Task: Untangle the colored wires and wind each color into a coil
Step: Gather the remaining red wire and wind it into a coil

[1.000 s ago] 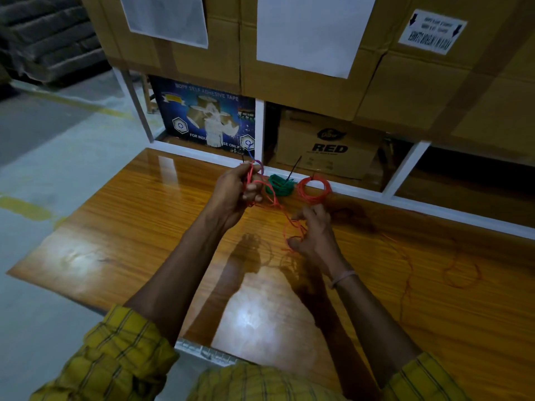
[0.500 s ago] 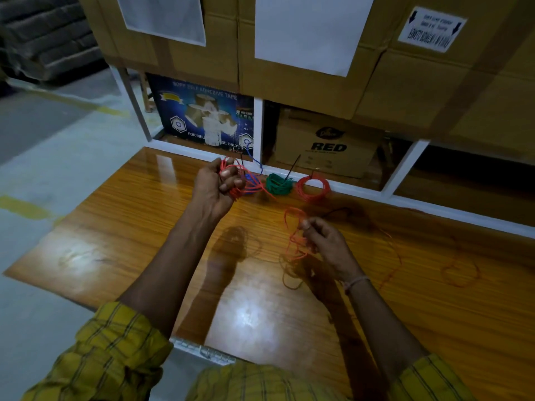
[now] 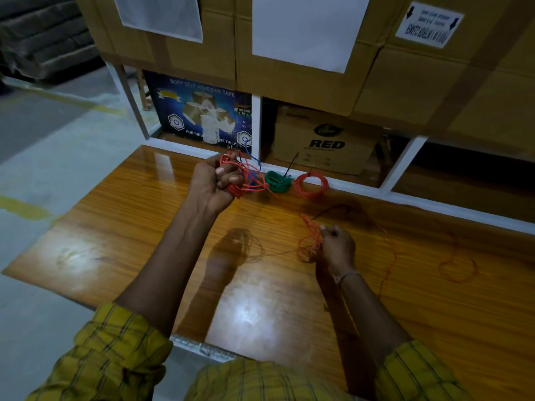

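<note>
Over a glossy wooden table (image 3: 115,241), our left hand (image 3: 210,185) clenches a springy red wire bundle (image 3: 246,178) while our right hand (image 3: 337,247) pinches its limp, snag-prone loose strand (image 3: 311,235).

2 hands (image 3: 212,183), 1 green coil (image 3: 278,181), 1 red coil (image 3: 312,185).

A single wide-angle view is given from head height, angled forward and down; the surface (image 3: 434,314) is seen close below, cardboard boxes (image 3: 304,91) are faced just beyond.
</note>
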The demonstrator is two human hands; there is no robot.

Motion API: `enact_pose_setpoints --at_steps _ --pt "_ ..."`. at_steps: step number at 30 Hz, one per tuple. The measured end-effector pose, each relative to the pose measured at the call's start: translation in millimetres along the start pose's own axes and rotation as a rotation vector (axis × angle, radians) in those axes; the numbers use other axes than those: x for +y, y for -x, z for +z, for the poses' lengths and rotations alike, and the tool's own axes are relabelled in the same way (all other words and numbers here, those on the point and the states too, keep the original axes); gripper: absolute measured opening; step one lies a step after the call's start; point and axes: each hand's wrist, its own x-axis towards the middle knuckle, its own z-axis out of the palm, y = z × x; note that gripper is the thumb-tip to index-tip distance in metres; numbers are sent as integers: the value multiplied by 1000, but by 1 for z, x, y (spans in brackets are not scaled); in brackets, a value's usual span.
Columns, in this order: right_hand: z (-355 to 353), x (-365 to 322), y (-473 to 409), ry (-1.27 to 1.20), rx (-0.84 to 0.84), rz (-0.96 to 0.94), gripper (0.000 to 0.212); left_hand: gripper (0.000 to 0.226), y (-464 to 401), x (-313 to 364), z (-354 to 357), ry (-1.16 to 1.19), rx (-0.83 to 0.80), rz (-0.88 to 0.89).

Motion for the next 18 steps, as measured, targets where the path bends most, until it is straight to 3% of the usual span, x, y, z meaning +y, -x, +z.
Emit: enact_pose_setpoints --at_steps 5,7,10,13,16,18 --pt "-2 -4 -9 4 173 72 28 37 -2 -1 -6 79 46 61" --pt "-3 -12 -12 -171 101 183 21 37 -3 -4 -9 82 79 80" --pt "-11 -19 -16 -349 -94 291 8 36 0 -7 -10 -158 129 94" --pt "-20 -11 -16 -173 -142 212 18 34 4 -14 -6 -412 132 98" --pt "-22 -3 -17 24 -34 125 43 30 10 -21 5 -529 101 60" --pt "-19 -10 -16 36 41 66 38 30 15 -26 13 -574 78 10"
